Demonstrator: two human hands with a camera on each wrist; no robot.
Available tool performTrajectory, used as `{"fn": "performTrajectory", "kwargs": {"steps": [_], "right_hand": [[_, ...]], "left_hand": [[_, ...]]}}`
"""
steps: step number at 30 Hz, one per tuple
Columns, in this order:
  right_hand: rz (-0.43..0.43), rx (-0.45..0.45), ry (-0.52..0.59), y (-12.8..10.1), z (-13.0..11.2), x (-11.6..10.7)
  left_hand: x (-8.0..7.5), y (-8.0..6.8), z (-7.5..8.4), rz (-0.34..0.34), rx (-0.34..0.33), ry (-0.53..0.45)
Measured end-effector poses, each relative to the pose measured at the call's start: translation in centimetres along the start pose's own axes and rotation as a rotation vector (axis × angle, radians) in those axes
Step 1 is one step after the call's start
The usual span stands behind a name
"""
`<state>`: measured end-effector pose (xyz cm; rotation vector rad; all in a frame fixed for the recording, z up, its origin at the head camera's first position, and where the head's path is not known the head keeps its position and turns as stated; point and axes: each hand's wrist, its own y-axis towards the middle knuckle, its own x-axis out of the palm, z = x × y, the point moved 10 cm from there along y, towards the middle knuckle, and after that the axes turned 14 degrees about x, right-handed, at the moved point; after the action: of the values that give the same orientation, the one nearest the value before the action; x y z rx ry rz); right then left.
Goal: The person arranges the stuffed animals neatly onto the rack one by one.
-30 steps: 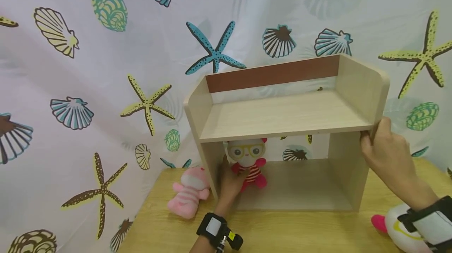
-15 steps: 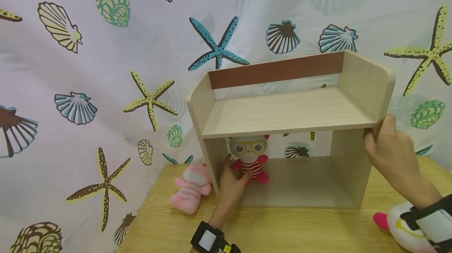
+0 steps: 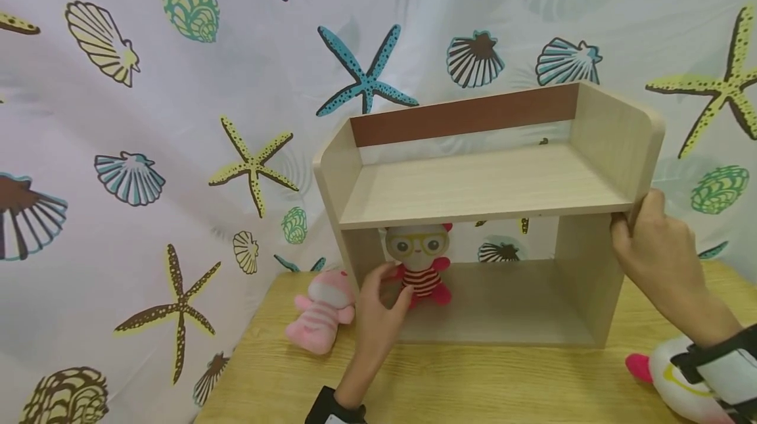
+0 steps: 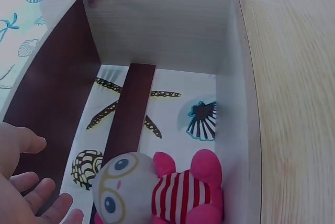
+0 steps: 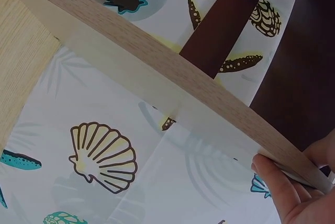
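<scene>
A small wooden shelf (image 3: 485,181) stands on the table, with an upper deck and a lower compartment. Inside the lower compartment, against the left side, a plush doll (image 3: 421,279) with yellow glasses and a red-striped body sits upright. My left hand (image 3: 378,309) is beside it at the compartment's front left; in the left wrist view the fingers (image 4: 42,195) are spread and apart from the doll. On the far side, my right hand (image 3: 662,253) grips the shelf's right side panel, thumb on one face and fingers (image 5: 277,182) on the other.
A pink striped plush toy (image 3: 322,312) lies on the table (image 3: 473,381) just left of the shelf. At the right front lies a white plush (image 3: 674,378) with pink and yellow parts, partly hidden by the right wrist strap. A shell-patterned curtain (image 3: 177,115) hangs behind.
My left hand has loosened from the doll and drawn back toward the front left. The doll stays in the compartment. My right hand keeps its grip, and the view has shifted slightly.
</scene>
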<state>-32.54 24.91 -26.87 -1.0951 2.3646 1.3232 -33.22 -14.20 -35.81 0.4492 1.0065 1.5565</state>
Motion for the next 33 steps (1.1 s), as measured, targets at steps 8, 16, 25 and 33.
{"fn": "performTrajectory", "kwargs": {"steps": [8,16,25,33], "right_hand": [[-0.007,-0.008,0.004,-0.1,0.0,0.0],[-0.003,0.01,0.001,-0.1,0.0,0.0],[0.03,-0.014,0.009,0.0,0.0,-0.2],[0.0,-0.032,0.012,0.0,-0.1,0.0]], "left_hand": [[-3.4,0.0,1.1,0.09,0.007,0.025],[-7.4,-0.2,-0.2,0.189,-0.035,0.058],[-9.4,-0.7,-3.7,0.149,-0.159,0.154],[-10.4,-1.1,-7.8,0.044,-0.225,0.261]]}}
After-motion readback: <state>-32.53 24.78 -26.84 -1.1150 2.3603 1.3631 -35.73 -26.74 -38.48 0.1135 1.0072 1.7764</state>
